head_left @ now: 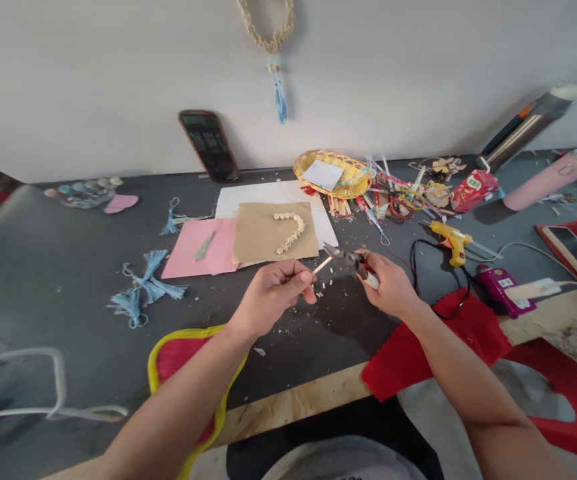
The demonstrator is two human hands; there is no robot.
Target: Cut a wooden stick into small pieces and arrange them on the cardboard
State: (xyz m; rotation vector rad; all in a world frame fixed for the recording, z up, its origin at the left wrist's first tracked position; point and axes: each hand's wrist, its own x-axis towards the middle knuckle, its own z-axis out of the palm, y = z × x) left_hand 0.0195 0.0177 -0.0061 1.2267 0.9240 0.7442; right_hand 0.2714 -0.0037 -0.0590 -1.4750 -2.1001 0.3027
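The left hand [281, 293], low over the dark grey bench [78, 267], pinches one slim pale wooden stick [322, 265] between its fingers, the stick slanting up and right beyond them. The right hand [387, 283], angled inward, grips one pair of metal pliers [349, 259], jaws at the stick's tip.

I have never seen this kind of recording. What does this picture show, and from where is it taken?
There is no machine here: these are a person's two bare hands. The one picture comes from a camera on their head, looking forward and down. The left hand holds a thin pale stick; the right hand holds pliers near its far end. On the dark table lie paper sheets, blue tassels, a woven basket and a yellow glue gun.
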